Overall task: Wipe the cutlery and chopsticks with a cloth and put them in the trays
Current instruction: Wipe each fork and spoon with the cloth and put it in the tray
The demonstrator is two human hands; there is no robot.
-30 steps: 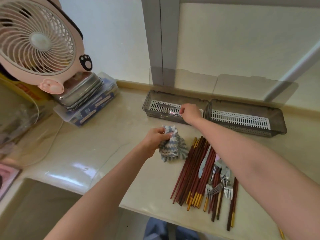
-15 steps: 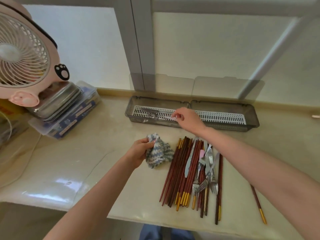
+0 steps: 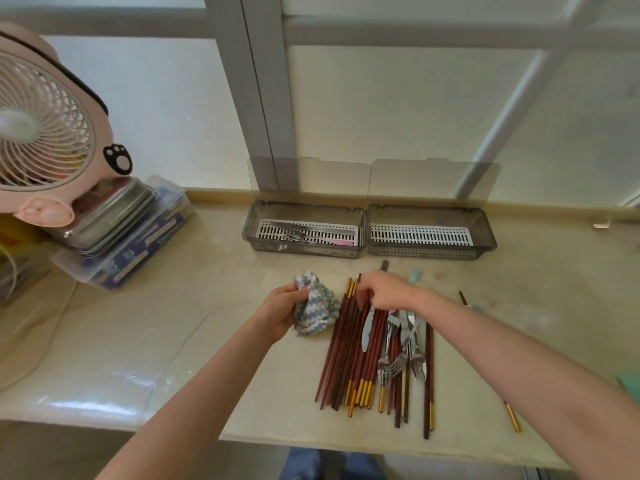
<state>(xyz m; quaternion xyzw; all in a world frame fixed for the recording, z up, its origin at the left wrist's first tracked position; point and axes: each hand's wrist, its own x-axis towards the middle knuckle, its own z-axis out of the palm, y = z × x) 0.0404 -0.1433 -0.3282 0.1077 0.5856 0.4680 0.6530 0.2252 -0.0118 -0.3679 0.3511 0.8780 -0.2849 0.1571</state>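
Note:
My left hand [image 3: 278,311] grips a bunched blue-and-white cloth [image 3: 318,315] on the counter. Just right of it lies a pile of red-brown chopsticks [image 3: 349,355] with gold tips, mixed with forks [image 3: 403,362] and a knife [image 3: 367,329]. My right hand [image 3: 384,289] rests on the pile's far end, fingers bent down over the chopstick tops and the knife. Whether they grip anything is hidden. At the back stand two grey trays. The left tray [image 3: 252,221] holds a knife, a fork and a pink-handled piece. The right tray [image 3: 485,220] shows only its white slotted insert.
A pink fan [image 3: 45,133] stands at the left over a metal tin [image 3: 114,213] stacked on a plastic box [image 3: 138,251]. A stray chopstick [image 3: 512,418] lies at the right. The counter's front edge [image 3: 311,441] runs close below the pile.
My right hand left the left tray and came back to the far end of the pile. Cutlery now lies in that tray. My left hand still grips the cloth.

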